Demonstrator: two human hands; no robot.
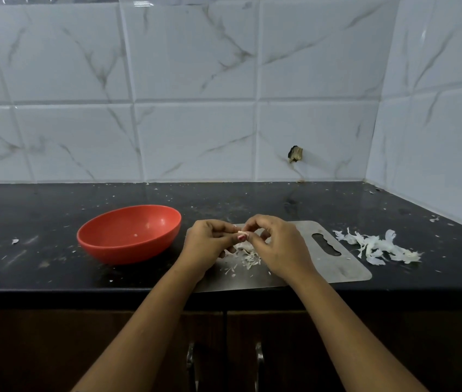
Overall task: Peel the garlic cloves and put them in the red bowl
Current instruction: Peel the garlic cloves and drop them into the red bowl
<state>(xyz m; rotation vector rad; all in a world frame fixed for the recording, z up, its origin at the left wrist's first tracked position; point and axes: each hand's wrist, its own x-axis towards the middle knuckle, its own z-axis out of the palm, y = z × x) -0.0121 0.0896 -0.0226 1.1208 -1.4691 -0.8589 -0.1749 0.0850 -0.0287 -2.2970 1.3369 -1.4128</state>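
Currently, left to right.

1. Red bowl [116, 254]: upright on the black counter [26, 267], just left of the steel board [337, 264]. Inside, one tiny pale speck; no whole clove can be made out.
2. Left hand [207, 244]: fingers curled, pinching a small garlic clove [240, 232] above the board.
3. Right hand [277, 244]: fingertips curled onto the same clove, apparently picking at its skin.
4. Steel board: under both hands, with small skin scraps [248, 257] on it.
5. Heap of papery skins [376, 247]: on the counter, just right of the board.

Assessment: peeling is in hand. The skins suggest much stripping is done, yet the bowl looks almost empty, so cloves have yet to go in. No other unpeeled cloves show; some may lie hidden beneath the hands.
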